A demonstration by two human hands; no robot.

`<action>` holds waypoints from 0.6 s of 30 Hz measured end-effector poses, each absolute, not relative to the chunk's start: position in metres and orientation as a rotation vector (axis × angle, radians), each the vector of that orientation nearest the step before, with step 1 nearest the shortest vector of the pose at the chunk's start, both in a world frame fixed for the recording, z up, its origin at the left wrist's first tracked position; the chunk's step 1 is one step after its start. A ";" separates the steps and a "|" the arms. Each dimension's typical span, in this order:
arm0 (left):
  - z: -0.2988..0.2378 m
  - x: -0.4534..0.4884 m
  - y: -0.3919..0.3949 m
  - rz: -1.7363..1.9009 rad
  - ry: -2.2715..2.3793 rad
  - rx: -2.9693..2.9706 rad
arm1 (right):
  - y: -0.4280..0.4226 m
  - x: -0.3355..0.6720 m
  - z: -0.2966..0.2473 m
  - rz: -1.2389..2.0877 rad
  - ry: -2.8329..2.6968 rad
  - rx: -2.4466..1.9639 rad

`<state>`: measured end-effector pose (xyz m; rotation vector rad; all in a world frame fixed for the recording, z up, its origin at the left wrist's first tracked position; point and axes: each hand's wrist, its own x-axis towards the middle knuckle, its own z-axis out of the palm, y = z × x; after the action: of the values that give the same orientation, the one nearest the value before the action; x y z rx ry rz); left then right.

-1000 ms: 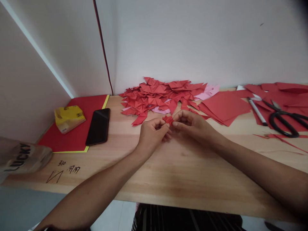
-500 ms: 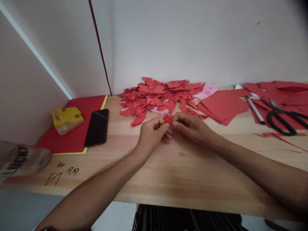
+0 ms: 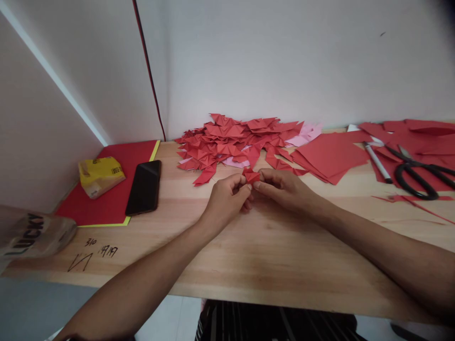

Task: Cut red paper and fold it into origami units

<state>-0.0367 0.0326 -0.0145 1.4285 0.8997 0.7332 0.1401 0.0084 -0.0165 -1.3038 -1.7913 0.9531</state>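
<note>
Between my two hands is a small piece of folded red paper [image 3: 252,177], held a little above the wooden table. My left hand [image 3: 232,193] is closed on its left side, thumb on top. On the right side, my right hand [image 3: 280,185] pinches it between thumb and fingers. The fingers cover part of the paper, so its full shape is hidden. Just beyond my hands lies a heap of folded red paper pieces [image 3: 227,135], with some pink ones among them.
Right of the heap are red paper sheets [image 3: 330,154], a white marker [image 3: 377,162] and black-handled scissors [image 3: 415,177]. To the left, a phone [image 3: 144,187] and a yellow packet [image 3: 101,175] rest on a red sheet [image 3: 95,213]. A clear "LUCKY" bag [image 3: 39,234] sits at the far left.
The folded red paper has turned slightly and shows a wider face. Both hands have shifted slightly, keeping their grip on it.
</note>
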 end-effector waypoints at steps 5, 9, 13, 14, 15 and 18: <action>-0.008 -0.037 0.033 0.678 0.862 1.302 | 0.008 0.143 -0.018 1.050 -1.758 -1.206; -0.005 -0.037 0.034 0.658 0.842 1.249 | 0.009 0.145 -0.018 1.092 -1.745 -1.205; -0.008 -0.038 0.033 0.684 0.870 1.337 | 0.008 0.141 -0.016 1.080 -1.715 -1.242; -0.008 -0.038 0.033 0.692 0.873 1.352 | 0.007 0.139 -0.015 1.076 -1.707 -1.252; -0.009 -0.038 0.033 0.701 0.872 1.365 | 0.007 0.138 -0.014 1.071 -1.701 -1.261; -0.010 -0.039 0.033 0.728 0.869 1.410 | 0.005 0.135 -0.011 1.051 -1.717 -1.260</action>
<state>-0.0388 0.0334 -0.0101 1.4095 0.8686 0.7277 0.1349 0.0045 -0.0114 -1.2604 -1.7173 1.0507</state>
